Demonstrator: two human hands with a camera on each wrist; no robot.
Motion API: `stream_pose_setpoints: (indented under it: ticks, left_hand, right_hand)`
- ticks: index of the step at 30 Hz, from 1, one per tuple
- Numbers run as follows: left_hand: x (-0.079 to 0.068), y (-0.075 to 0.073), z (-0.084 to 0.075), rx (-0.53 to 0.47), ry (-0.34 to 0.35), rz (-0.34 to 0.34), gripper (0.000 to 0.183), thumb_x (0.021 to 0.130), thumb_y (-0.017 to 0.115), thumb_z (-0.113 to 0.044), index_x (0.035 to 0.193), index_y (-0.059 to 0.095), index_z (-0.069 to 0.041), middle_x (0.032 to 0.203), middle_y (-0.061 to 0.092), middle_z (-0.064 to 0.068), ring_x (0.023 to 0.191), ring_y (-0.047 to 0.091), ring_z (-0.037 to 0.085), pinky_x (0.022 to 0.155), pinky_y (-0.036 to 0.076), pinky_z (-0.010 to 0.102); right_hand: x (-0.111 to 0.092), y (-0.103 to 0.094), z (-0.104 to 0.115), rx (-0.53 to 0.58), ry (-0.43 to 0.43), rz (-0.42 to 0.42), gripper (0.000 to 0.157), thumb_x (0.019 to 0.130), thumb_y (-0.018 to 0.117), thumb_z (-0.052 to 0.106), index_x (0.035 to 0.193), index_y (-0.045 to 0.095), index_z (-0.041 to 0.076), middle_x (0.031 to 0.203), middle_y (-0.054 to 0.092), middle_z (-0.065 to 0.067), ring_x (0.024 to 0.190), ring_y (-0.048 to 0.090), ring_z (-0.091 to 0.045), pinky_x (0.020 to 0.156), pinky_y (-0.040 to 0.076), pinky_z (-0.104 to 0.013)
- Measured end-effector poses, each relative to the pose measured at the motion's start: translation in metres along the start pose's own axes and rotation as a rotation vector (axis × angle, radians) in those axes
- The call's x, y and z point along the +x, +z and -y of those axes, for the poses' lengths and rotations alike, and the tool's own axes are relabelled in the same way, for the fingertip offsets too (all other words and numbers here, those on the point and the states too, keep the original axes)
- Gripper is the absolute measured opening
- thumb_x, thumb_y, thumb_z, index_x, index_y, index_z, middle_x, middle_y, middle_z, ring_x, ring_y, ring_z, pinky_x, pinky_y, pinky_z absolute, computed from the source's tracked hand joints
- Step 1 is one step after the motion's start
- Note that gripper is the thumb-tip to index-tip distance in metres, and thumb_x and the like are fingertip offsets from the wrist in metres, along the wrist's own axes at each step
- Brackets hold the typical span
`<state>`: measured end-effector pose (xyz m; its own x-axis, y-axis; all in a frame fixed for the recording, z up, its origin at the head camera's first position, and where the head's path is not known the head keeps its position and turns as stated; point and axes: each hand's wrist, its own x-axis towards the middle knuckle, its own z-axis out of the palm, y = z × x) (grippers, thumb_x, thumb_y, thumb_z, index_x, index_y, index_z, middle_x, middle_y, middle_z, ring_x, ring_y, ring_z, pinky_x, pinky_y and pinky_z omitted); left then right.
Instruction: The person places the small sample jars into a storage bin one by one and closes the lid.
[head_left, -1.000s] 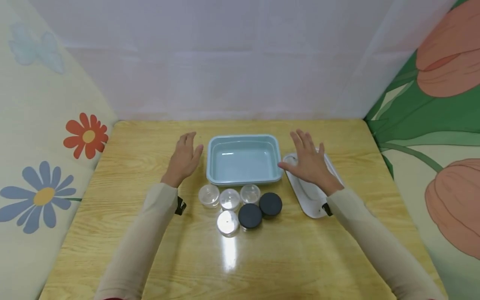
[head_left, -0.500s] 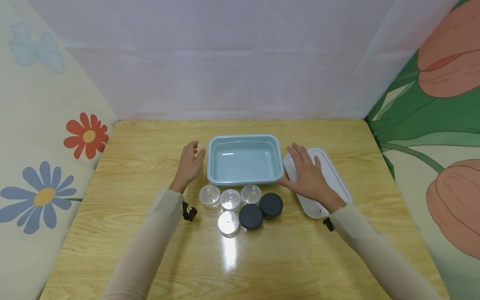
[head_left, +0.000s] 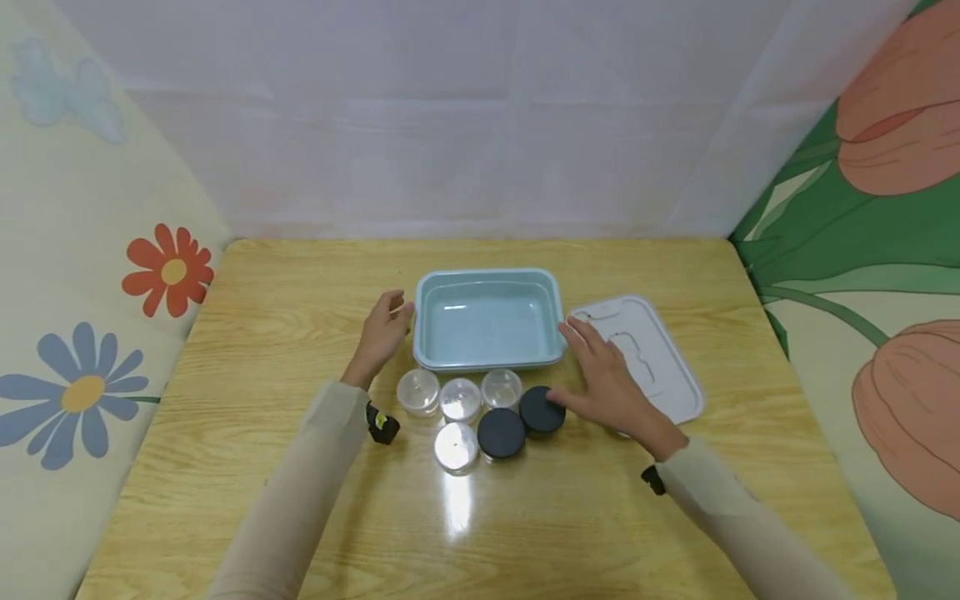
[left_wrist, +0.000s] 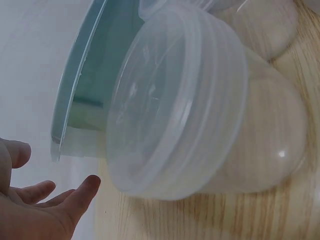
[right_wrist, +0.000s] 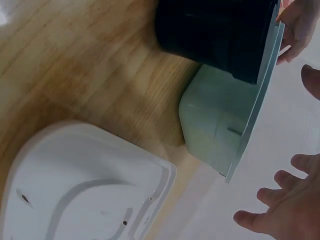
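Note:
A pale teal tub (head_left: 487,279) stands in the middle of the wooden table (head_left: 300,275). My left hand (head_left: 382,333) hovers at its left rim with loosely curled fingers and holds nothing; in the left wrist view the fingers (left_wrist: 45,205) lie beside the tub (left_wrist: 85,100) and a clear jar (left_wrist: 200,110). My right hand (head_left: 600,379) is spread flat, its thumb by a black-lidded jar (head_left: 542,410). To that hand's right lies a white lid (head_left: 652,350). The right wrist view shows the lid (right_wrist: 85,185), the black jar (right_wrist: 215,35) and the tub (right_wrist: 220,125).
In front of the tub stand three clear jars (head_left: 459,398) in a row, a fourth clear one (head_left: 455,446) and a second black-lidded jar (head_left: 500,432). Flowered fabric walls close in the table on the left and right, with a white curtain behind.
My right hand has slid off the white lid, back and left to the black jar, uncovering the lid. My left hand has drawn in to the tub's left rim and curled slightly.

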<state>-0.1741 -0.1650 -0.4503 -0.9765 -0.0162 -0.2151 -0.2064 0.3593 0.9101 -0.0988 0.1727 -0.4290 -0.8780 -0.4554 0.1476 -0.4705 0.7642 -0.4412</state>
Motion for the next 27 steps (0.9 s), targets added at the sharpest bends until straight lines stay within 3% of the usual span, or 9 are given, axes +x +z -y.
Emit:
stream_pose_setpoints:
  ticks: [6,12,16,23,27]
  left_hand:
    - [0.000,0.000,0.000,-0.061,-0.021,-0.014,0.051,0.101,0.043,-0.017,0.144,0.029,0.005,0.144,0.035,0.028,0.131,0.040,0.040,0.103,0.046,0.045]
    - [0.001,0.002,0.000,-0.105,-0.040,-0.043,0.048,0.100,0.046,-0.013,0.142,0.033,0.005,0.132,0.045,0.027,0.116,0.050,0.034,0.094,0.053,0.039]
    - [0.002,0.005,0.000,-0.104,-0.050,-0.051,0.046,0.099,0.047,-0.012,0.141,0.036,0.005,0.124,0.050,0.026,0.103,0.054,0.026,0.085,0.057,0.031]
    - [0.006,0.007,-0.003,-0.087,-0.096,-0.053,0.045,0.099,0.048,-0.016,0.140,0.040,0.000,0.122,0.052,0.022,0.101,0.056,0.026,0.082,0.057,0.029]
    - [0.007,0.010,-0.001,-0.084,-0.100,-0.067,0.043,0.098,0.049,-0.016,0.138,0.043,0.000,0.119,0.054,0.021,0.092,0.055,0.019,0.074,0.055,0.021]
  right_hand:
    - [-0.006,0.006,0.006,0.099,-0.041,-0.017,0.093,0.075,0.080,0.036,0.146,0.031,0.002,0.147,0.033,-0.022,0.134,0.035,-0.037,0.105,0.036,-0.059]
    - [-0.015,0.015,0.011,0.187,-0.016,-0.009,0.090,0.074,0.082,0.032,0.144,0.033,0.003,0.144,0.035,-0.019,0.132,0.039,-0.034,0.106,0.040,-0.052]
    - [-0.021,0.021,0.013,0.211,-0.017,-0.022,0.086,0.073,0.082,0.031,0.140,0.037,0.003,0.139,0.039,-0.017,0.128,0.043,-0.033,0.103,0.043,-0.051]
    - [-0.028,0.030,0.014,0.226,-0.018,-0.006,0.083,0.073,0.083,0.031,0.138,0.039,0.003,0.137,0.042,-0.016,0.126,0.045,-0.031,0.102,0.045,-0.048]
    - [-0.031,0.035,0.015,0.225,-0.020,0.014,0.080,0.073,0.082,0.030,0.136,0.041,0.003,0.134,0.043,-0.015,0.125,0.047,-0.030,0.100,0.047,-0.047]
